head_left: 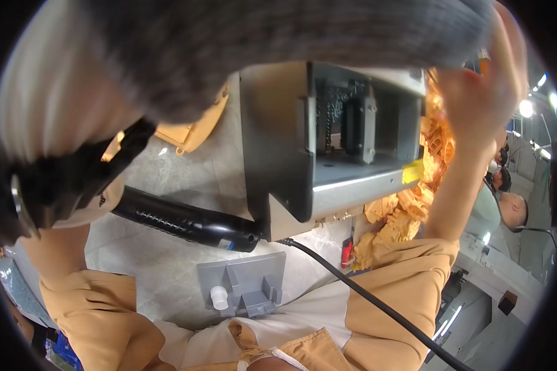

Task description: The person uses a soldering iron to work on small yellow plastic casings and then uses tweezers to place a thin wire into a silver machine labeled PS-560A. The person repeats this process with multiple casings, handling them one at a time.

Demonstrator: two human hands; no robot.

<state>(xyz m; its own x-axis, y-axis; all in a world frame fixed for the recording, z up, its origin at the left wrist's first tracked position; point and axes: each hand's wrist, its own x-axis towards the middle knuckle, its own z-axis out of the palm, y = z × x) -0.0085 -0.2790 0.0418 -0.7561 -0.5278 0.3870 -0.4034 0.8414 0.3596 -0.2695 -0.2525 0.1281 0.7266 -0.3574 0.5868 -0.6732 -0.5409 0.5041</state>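
Observation:
A blurred dark-grey piece of cloth (303, 34) stretches across the top of the head view, very close. My right hand (483, 93) is raised at its right end, with the fingers curled against it. Smeared by motion, my left hand (62, 93) is up at the left beside the cloth; its fingers cannot be made out. Black straps with a metal piece (18, 198) cross in front of my left forearm. Below, a black corded tool (185, 219) lies with its handle end toward a metal machine box (278, 154), whose front is open.
A grey plastic holder (244, 278) with a white cap lies near my lap. Orange plastic parts (408, 204) are heaped to the right of the machine, and an orange piece (195, 130) lies at left. A black cord (353, 284) runs to the lower right. A co-worker (507, 210) is at far right.

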